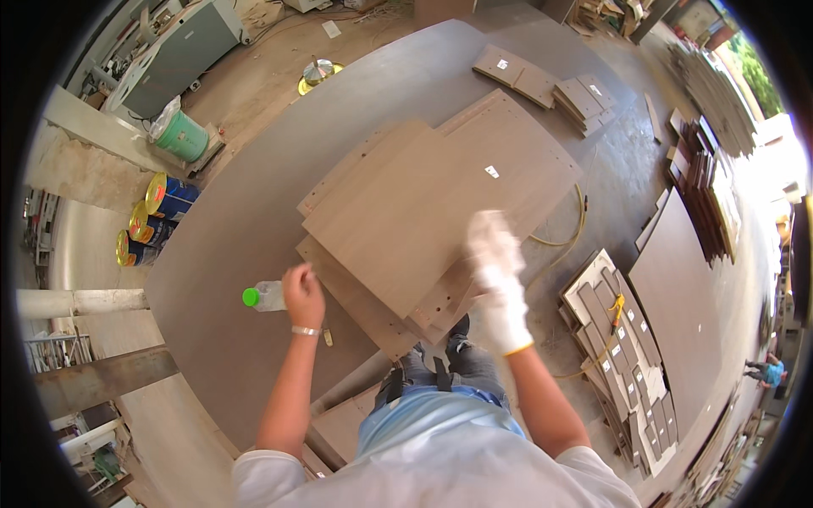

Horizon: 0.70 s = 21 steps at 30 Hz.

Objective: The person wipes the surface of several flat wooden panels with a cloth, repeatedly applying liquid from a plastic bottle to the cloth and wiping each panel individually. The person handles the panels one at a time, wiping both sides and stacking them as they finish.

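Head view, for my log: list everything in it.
Work surface: one, brown, centre
Board stack: one, brown, on work surface
Small boards: several, brown, upper right
Board strips: many, brown, lower right
Bottle: one, clear, green cap, work surface
Hose: count unclear, yellow, right
Cans: three, blue, left
Bucket: one, green, upper left
Machine: one, grey, top left
Container: one, silver, upper left
Distant person: one, blue top, right
Legs: two, grey, lower centre
Left grip: one, bare, by bottle
Right grip: one, gloved white, by board stack
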Motion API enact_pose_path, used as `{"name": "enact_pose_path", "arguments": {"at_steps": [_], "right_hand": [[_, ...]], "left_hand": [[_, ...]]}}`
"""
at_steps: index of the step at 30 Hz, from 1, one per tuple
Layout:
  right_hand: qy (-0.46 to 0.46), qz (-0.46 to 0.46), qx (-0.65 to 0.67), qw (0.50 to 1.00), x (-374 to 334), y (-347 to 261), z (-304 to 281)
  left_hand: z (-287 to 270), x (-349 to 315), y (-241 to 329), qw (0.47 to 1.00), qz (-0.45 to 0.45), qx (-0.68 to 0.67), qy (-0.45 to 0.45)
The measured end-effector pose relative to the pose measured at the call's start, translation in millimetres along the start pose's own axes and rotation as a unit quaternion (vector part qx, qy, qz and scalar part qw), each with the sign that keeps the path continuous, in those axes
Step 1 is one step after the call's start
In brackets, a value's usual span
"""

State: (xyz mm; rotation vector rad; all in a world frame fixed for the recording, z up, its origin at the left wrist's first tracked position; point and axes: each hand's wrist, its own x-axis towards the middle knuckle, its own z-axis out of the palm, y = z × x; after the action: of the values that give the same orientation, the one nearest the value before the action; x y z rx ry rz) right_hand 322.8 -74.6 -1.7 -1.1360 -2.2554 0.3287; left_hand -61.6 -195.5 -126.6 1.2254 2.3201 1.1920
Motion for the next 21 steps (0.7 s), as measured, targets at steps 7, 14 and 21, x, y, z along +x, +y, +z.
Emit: {"name": "enact_pose_path", "arguments": {"at_steps": [7, 14, 21], "right_hand": [[-0.091, -0.103, 0.088, 0.987, 0, -38, 75], [0.042, 0.131, 0.001, 0.99, 95, 101, 61], [0.023, 0.067, 0.048, 0.996, 76, 112, 75]], "left_hand": [[115, 92, 109, 0.909, 0.185, 0.355, -0.118], [118, 88, 109, 0.892, 0.176, 0.385, -0.159], [111, 88, 113, 0.887, 0.184, 0.394, -0.156]]}}
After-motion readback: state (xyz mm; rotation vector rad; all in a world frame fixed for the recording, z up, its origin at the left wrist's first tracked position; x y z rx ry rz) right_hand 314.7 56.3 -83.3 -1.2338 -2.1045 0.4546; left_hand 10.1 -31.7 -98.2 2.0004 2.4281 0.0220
